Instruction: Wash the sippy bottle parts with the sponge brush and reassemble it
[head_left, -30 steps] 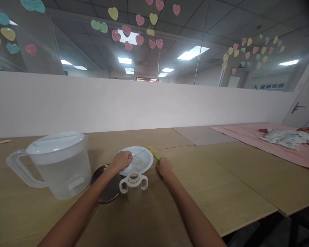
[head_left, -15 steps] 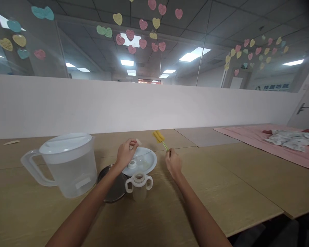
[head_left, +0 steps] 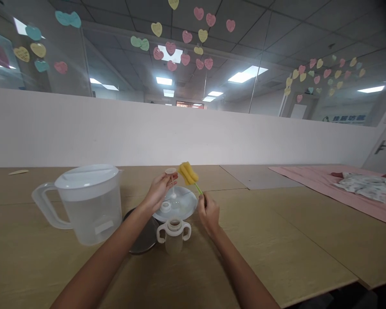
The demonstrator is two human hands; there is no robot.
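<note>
My left hand [head_left: 161, 189] pinches a sippy-cup straw with a pale round disc [head_left: 171, 171] at its top; the thin tube hangs down over a white bowl [head_left: 190, 208]. In my right hand [head_left: 209, 210] is the green stem of a sponge brush. Its yellow sponge head [head_left: 188, 173] is beside the left fingertips, close to the disc; whether they touch I cannot tell. A white ring-shaped cap [head_left: 165, 207] lies in the bowl. Before the bowl stands an uncapped two-handled sippy cup [head_left: 174, 242].
At the left stands a lidded clear pitcher [head_left: 93, 214] holding water. A dark round metal tray [head_left: 143, 240] is partly under my left forearm. A pink cloth [head_left: 309, 180] with a patterned garment [head_left: 363, 184] lies far right. A white wall [head_left: 180, 137] runs behind the table.
The sponge brush has moved left, close to my left hand. The straw has been turned so its disc faces up and its tube hangs down. The view has shifted slightly.
</note>
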